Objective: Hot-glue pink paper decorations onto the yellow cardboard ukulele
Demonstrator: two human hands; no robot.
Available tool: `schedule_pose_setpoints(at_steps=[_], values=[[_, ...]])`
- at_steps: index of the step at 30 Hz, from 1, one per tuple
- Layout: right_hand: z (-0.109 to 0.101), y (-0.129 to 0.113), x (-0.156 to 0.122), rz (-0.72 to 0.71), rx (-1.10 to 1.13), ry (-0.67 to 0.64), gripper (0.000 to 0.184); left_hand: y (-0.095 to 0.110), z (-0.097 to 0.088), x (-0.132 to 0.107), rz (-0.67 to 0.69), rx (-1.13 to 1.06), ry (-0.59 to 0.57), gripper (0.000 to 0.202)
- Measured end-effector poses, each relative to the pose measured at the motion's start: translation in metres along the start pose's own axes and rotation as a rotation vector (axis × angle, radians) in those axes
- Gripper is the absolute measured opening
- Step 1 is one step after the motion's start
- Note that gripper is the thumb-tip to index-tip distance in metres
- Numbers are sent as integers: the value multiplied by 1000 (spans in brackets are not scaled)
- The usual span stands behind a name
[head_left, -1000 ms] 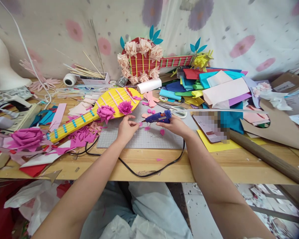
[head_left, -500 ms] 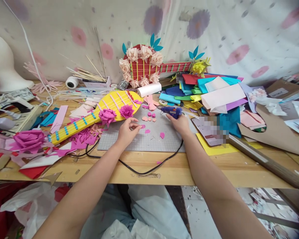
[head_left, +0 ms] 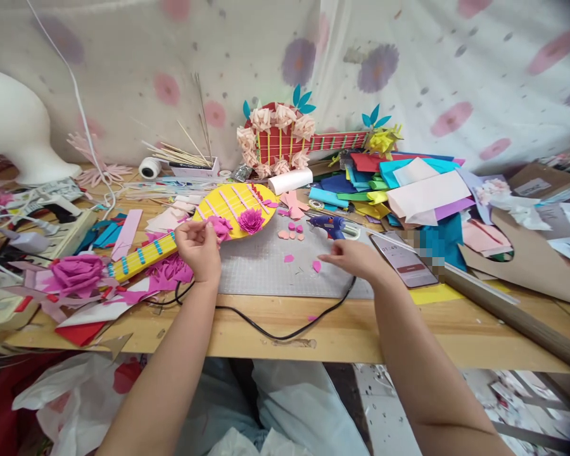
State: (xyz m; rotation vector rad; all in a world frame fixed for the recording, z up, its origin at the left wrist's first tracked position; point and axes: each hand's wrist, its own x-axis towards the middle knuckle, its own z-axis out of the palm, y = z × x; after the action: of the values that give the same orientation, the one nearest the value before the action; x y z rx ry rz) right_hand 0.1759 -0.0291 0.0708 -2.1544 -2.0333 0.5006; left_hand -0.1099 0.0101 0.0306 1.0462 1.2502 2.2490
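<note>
Glue gun (head_left: 327,223) just beyond right grip (head_left: 350,258)

Both forearms (head_left: 171,361) stretched forward, left hand (head_left: 200,253) upright, fingers (head_left: 211,235) bent, right hand (head_left: 354,258) loosely curled, pointing inward.

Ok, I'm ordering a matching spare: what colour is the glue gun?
The glue gun is mostly blue; it shows best in the head view.

Craft workshop, seemingly: wooden workbench (head_left: 342,337), glue gun (head_left: 329,224), cutting mat (head_left: 251,272), coloured sheets (head_left: 427,187) piled.
</note>
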Motion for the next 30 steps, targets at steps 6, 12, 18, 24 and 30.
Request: schedule_pose_setpoints(at_steps=[6, 12, 18, 24, 30], values=[[36, -81, 5, -411, 736, 8, 21, 17, 11, -34, -153, -94, -257, 36], [60, -131, 14, -223, 1474, -54, 35, 14, 17, -44, -393, -210, -293, 40], [70, -148, 13, -66, 1727, -9, 30, 16, 20, -40, -494, -277, -193, 48], [78, -160, 13, -104, 1761, 123, 19, 12, 19, -42, -458, -221, -255, 45], [53, -130, 32, -168, 1661, 183, 23, 11, 8, -35, 60, 183, -348, 39]])
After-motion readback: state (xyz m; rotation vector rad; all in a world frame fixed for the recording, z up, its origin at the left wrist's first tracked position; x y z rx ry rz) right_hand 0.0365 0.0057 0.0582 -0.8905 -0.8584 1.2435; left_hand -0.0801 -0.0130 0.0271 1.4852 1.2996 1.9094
